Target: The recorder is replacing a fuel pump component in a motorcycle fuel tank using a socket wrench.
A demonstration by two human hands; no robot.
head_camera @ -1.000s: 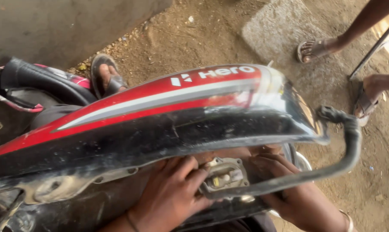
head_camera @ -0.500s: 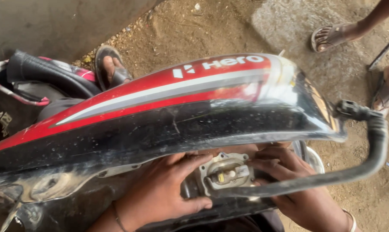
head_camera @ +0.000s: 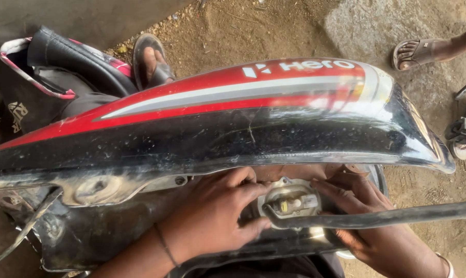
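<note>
Under the red-and-black motorcycle tail panel (head_camera: 233, 118), the 2 hands flank a small bulb holder (head_camera: 290, 203) — left hand (head_camera: 212, 221) spread, fingertips touching its edge; right hand (head_camera: 372, 226) cupping its other side, behind a black grab rail (head_camera: 377, 219).

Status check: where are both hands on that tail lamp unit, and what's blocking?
Left hand and right hand both on bulb housing, fingers flanking it. Red-and-black tail panel overhangs above. Black grab rail crosses in front of the housing.

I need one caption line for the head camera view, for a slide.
Both hands, left hand and right hand, touch a bulb holder under a red-and-black motorcycle tail panel.
</note>
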